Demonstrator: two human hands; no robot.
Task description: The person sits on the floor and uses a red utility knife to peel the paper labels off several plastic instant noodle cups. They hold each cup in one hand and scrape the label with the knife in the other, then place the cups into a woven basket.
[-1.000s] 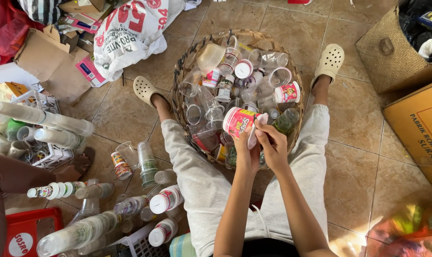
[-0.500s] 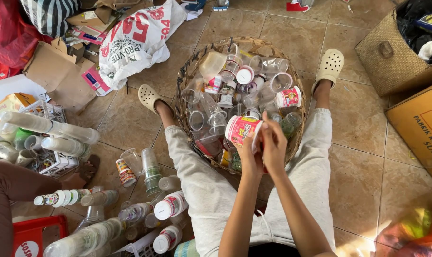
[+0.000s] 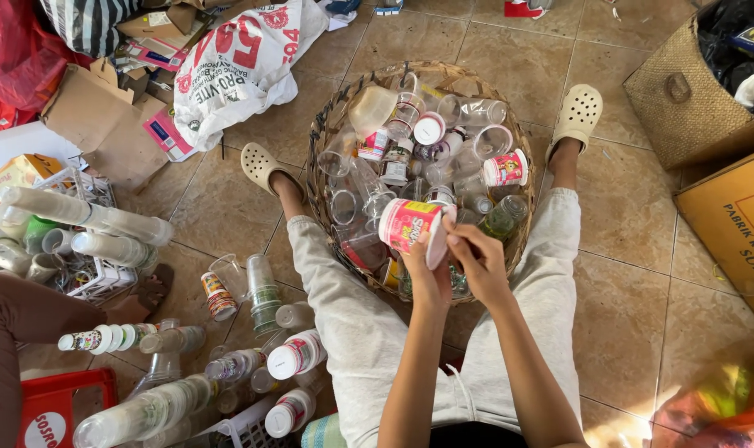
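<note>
Cup (image 3: 407, 222) in pink and white plastic sits in our left hand (image 3: 427, 274), lying on its side with the mouth toward our right. The left fingers close around its lower wall, so the grip is firm and full. Our right hand (image 3: 479, 259) comes to the rim from the other side; its fingertips (image 3: 453, 229) pinch the white foil lid (image 3: 437, 241) at the mouth of the cup, closed on the edge of it. We cannot tell how much of the lid is loose.

Directly under and beyond the held cup is the round wicker basket (image 3: 327, 133), between our two legs, full of clear and printed plastic cups. Another pink cup (image 3: 506, 168) lies in it, a little beyond our right hand. To the left of our grip, on the tiled floor (image 3: 642, 216), stand stacks of clear cups (image 3: 262, 290) and lie some small bottles with white caps (image 3: 294, 357). Further left is a long stack of cups (image 3: 86, 217) over a white crate. A cardboard box (image 3: 729, 228) is well apart on the right side.
</note>
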